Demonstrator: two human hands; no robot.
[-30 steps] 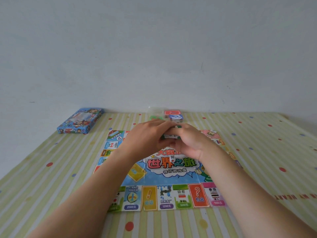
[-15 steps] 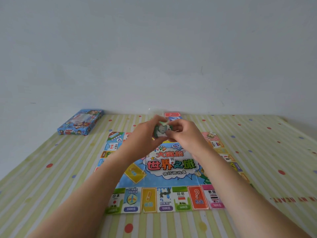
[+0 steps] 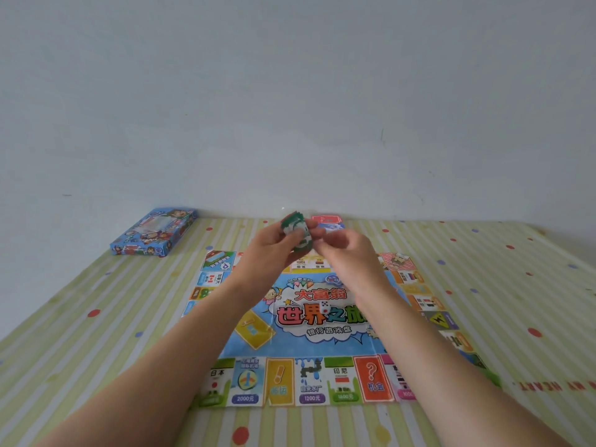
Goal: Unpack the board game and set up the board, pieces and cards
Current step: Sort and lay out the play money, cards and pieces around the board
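The colourful paper game board (image 3: 309, 321) lies unfolded and flat on the striped cloth in front of me. My left hand (image 3: 267, 253) holds a small green-and-white stack of cards (image 3: 295, 232) raised above the board's far edge. My right hand (image 3: 345, 253) has its fingers curled against the stack's right side, pinching at it. Behind the hands, a red card stack (image 3: 327, 218) and a blue card stack (image 3: 332, 226) sit past the board's far edge, partly hidden.
The blue game box (image 3: 154, 232) lies at the far left near the wall. A green-striped, dotted cloth (image 3: 500, 285) covers the surface to both sides of the board. A plain wall rises directly behind.
Both hands have lifted the green stack from just above the board up and away, toward the far edge. The stack now stands more upright in my left hand.
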